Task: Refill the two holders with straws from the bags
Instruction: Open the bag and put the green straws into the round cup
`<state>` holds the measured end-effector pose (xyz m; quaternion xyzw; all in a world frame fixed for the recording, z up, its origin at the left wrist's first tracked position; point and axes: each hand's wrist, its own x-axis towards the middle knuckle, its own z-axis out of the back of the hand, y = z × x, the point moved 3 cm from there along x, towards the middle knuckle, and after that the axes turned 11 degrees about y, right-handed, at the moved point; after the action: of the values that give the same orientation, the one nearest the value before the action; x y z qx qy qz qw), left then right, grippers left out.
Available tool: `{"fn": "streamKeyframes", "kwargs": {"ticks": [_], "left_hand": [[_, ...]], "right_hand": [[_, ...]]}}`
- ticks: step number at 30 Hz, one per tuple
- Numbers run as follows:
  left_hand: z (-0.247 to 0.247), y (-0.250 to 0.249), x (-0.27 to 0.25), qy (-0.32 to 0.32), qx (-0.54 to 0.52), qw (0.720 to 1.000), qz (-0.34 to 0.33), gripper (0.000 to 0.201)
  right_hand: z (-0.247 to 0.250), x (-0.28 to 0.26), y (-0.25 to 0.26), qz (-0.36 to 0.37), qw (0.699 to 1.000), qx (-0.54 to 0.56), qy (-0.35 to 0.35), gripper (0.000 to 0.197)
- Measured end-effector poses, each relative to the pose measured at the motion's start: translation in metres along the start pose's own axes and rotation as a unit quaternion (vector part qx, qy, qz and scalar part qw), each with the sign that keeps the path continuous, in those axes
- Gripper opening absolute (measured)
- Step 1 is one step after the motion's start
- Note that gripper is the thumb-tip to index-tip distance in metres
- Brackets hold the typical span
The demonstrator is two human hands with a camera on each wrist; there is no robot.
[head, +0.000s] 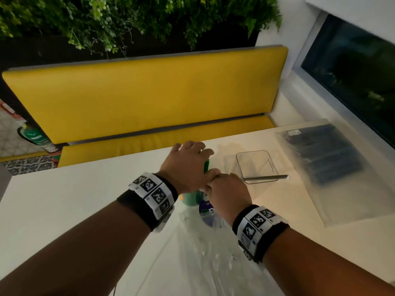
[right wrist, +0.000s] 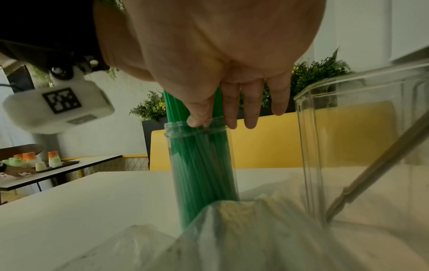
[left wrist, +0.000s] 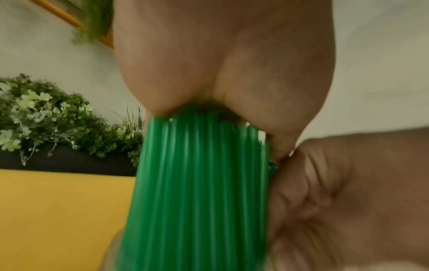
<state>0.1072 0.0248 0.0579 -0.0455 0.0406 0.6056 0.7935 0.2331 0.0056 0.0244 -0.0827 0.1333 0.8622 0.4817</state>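
Note:
A bundle of green straws stands upright in a round clear holder on the white table. My left hand covers the straw tops, palm pressed on them and fingers curved over the bundle. My right hand holds the holder's neck, with the thumb on the rim and the fingers behind it. To the right is a square clear holder with one dark straw leaning in it. A clear bag of dark straws lies at the far right.
A crumpled clear bag with a purple label lies under my wrists. A yellow bench runs along the table's far edge and a window is on the right. Another table with paper cups stands off to the left.

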Motion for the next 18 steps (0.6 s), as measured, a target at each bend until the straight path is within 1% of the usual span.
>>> {"fn": "streamKeyframes", "kwargs": {"ticks": [2, 6, 7, 9, 11, 12, 13, 14, 15, 16, 17, 18], "left_hand": [[0.006, 0.0, 0.0, -0.033, -0.016, 0.999, 0.022, 0.062], [-0.008, -0.002, -0.001, -0.021, -0.015, 0.999, 0.037, 0.049], [-0.009, -0.002, 0.001, -0.016, -0.022, 0.999, 0.039, 0.046], [-0.008, -0.002, 0.004, -0.005, -0.024, 0.999, 0.045, 0.04], [-0.009, -0.002, 0.006, 0.001, -0.02, 0.999, 0.05, 0.04], [-0.008, -0.002, 0.005, 0.009, -0.024, 0.998, 0.051, 0.043], [-0.007, -0.002, 0.003, 0.016, -0.039, 0.998, 0.051, 0.048], [-0.005, -0.001, 0.0, 0.018, -0.061, 0.997, 0.049, 0.056], [0.0, 0.001, -0.004, 0.013, -0.085, 0.995, 0.045, 0.063], [0.009, 0.002, -0.011, -0.014, -0.117, 0.992, 0.038, 0.068], [0.019, 0.005, -0.021, -0.058, -0.155, 0.986, 0.025, 0.07], [0.029, 0.008, -0.032, -0.108, -0.199, 0.974, 0.005, 0.068]], "right_hand": [[-0.001, 0.0, -0.001, 0.005, 1.0, 0.012, -0.013, 0.029], [-0.007, 0.002, -0.003, 0.019, 0.999, 0.034, -0.024, 0.022], [-0.007, 0.0, -0.003, 0.027, 0.998, 0.043, -0.021, 0.025], [-0.004, -0.017, -0.004, 0.032, 0.995, 0.088, -0.024, 0.034], [-0.003, -0.049, -0.003, 0.0, 0.991, 0.128, -0.037, 0.034], [-0.008, -0.068, -0.001, -0.019, 0.991, 0.135, -0.014, 0.04], [-0.02, -0.085, 0.001, -0.036, 0.99, 0.133, 0.04, 0.055], [-0.038, -0.099, 0.003, -0.054, 0.984, 0.127, 0.112, 0.076], [-0.059, -0.109, 0.004, -0.075, 0.972, 0.118, 0.188, 0.098], [-0.082, -0.114, 0.002, -0.095, 0.958, 0.105, 0.248, 0.116], [-0.103, -0.117, -0.001, -0.111, 0.947, 0.094, 0.287, 0.126], [-0.123, -0.117, -0.005, -0.12, 0.939, 0.086, 0.31, 0.131]]}}
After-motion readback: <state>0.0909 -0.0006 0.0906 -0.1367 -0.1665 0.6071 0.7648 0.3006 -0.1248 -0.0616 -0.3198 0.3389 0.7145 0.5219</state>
